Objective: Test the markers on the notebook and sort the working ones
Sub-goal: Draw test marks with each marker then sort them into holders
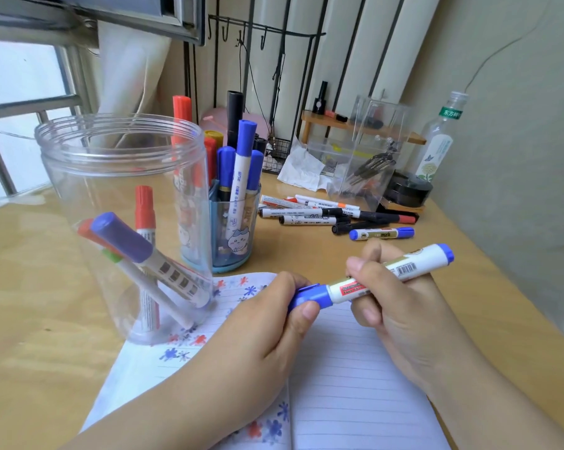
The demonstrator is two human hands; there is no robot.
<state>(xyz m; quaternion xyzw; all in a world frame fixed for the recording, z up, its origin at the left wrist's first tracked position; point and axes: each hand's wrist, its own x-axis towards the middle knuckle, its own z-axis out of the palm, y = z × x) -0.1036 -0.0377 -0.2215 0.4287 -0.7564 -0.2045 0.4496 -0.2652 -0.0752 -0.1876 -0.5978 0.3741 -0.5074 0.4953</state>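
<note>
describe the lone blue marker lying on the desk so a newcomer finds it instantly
Start at the pen cup behind the notebook, then look right to the loose pile of markers on the desk. The blue marker lies at the pile's near edge, the only loose one with blue ends.

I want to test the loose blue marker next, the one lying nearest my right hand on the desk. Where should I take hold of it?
Probably pinch the blue marker at its white middle barrel, coming from above. It lies flat and roughly sideways on the desk, with its near side open, while the black marker crowds its left end.
</note>
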